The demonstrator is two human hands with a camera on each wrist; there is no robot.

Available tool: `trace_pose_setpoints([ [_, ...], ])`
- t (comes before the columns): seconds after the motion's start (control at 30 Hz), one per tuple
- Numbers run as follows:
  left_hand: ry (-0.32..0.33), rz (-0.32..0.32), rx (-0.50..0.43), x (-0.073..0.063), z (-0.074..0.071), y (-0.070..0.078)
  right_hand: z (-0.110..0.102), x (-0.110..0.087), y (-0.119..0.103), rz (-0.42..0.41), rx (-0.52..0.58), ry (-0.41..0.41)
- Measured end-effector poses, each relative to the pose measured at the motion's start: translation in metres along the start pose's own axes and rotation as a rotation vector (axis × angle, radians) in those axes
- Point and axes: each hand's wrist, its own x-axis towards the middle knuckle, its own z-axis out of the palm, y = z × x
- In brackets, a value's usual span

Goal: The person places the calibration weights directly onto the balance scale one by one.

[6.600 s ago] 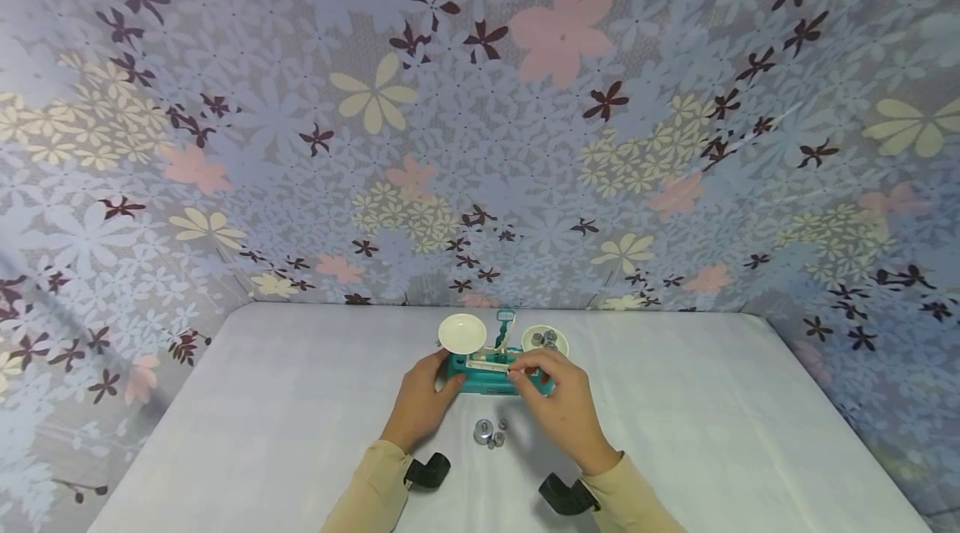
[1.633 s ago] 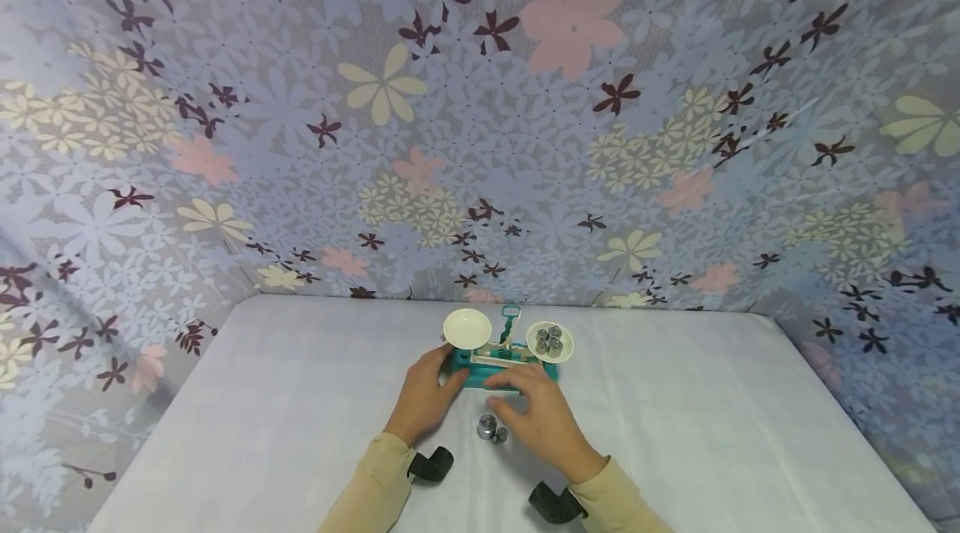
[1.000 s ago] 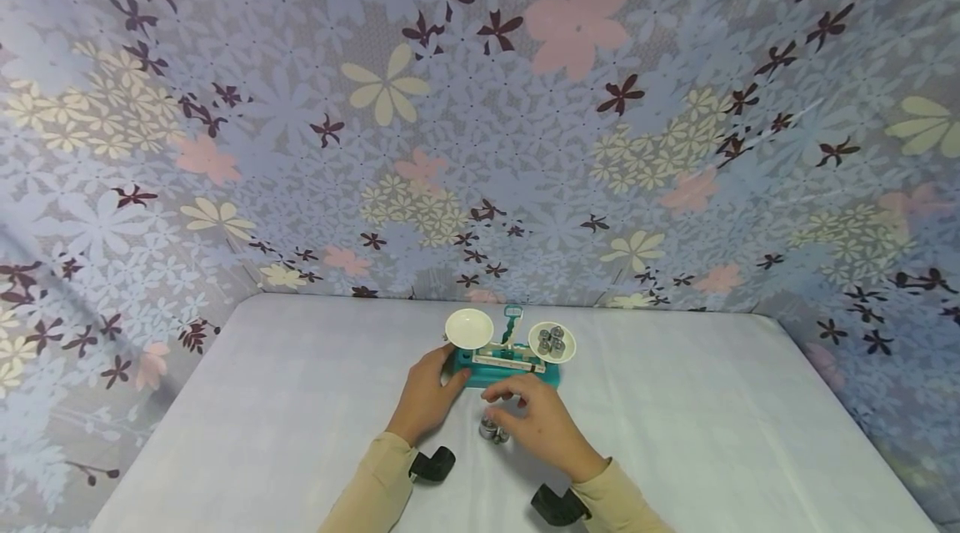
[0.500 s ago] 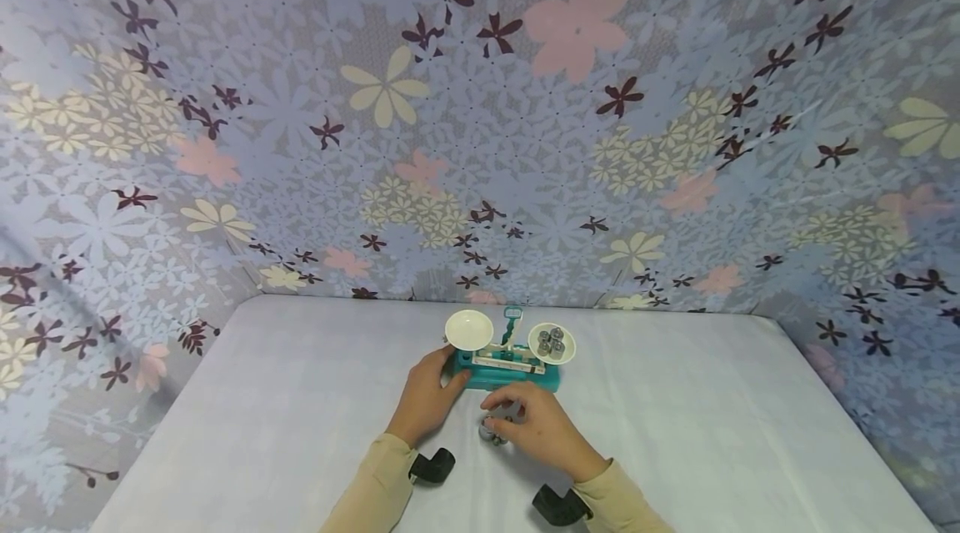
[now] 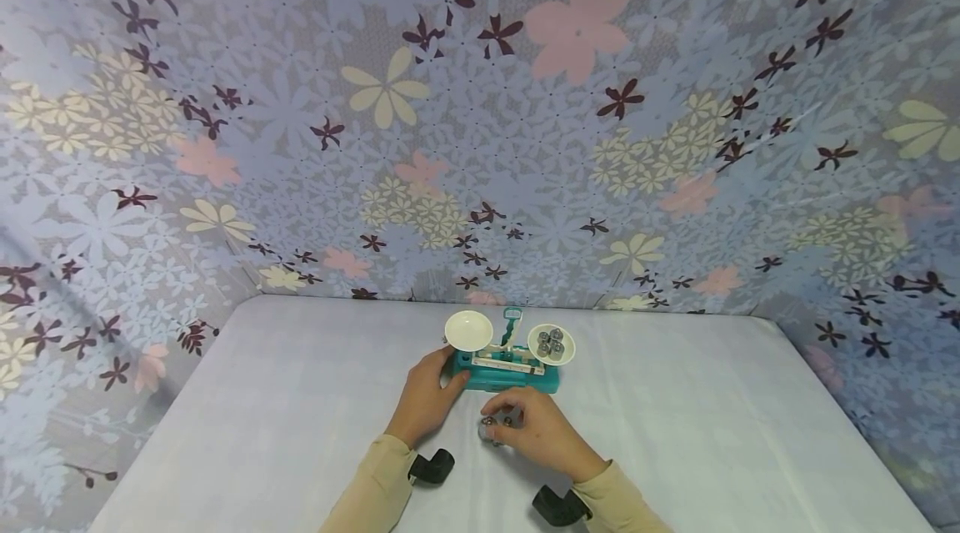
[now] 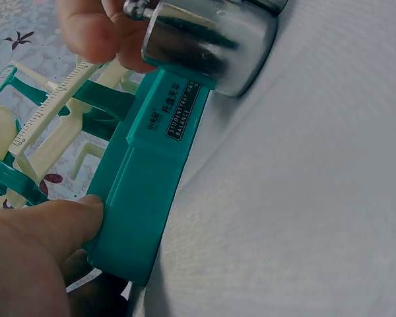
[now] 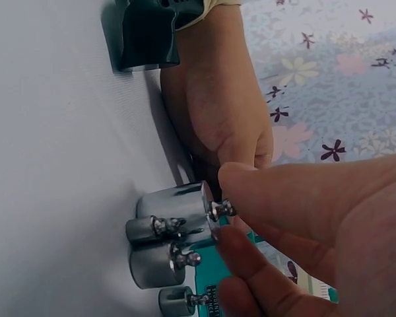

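A green tray balance (image 5: 510, 379) stands on the white cloth, its left pan (image 5: 468, 331) bare. Several small metal weights (image 5: 551, 344) sit in its right pan (image 5: 567, 354). My left hand (image 5: 423, 399) grips the left end of the base, thumb (image 6: 69, 221) on its front edge. My right hand (image 5: 543, 429) is in front of the balance, thumb and fingertips on either side of the knob of the largest metal weight (image 7: 175, 208). That weight stands on the cloth. Close beside it are a medium weight (image 7: 155, 266) and small ones (image 7: 175, 300).
The white cloth (image 5: 712, 433) covers the table around the balance. A flowered curtain (image 5: 480, 141) rises behind the table. Black wrist mounts (image 5: 431, 466) are strapped at both cuffs.
My right hand has left the balance's beam and come down over the weights in front, its fingertips closing in around the largest one's knob. My left hand has stayed on the base.
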Motion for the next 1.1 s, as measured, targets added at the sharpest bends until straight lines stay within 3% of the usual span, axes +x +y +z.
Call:
trace_pose_setpoints([
  [1.1, -0.008, -0.010, -0.005, -0.0015, -0.0015, 0.0024, 0.0019, -0.0008, 0.0083, -0.017, -0.015, -0.009],
])
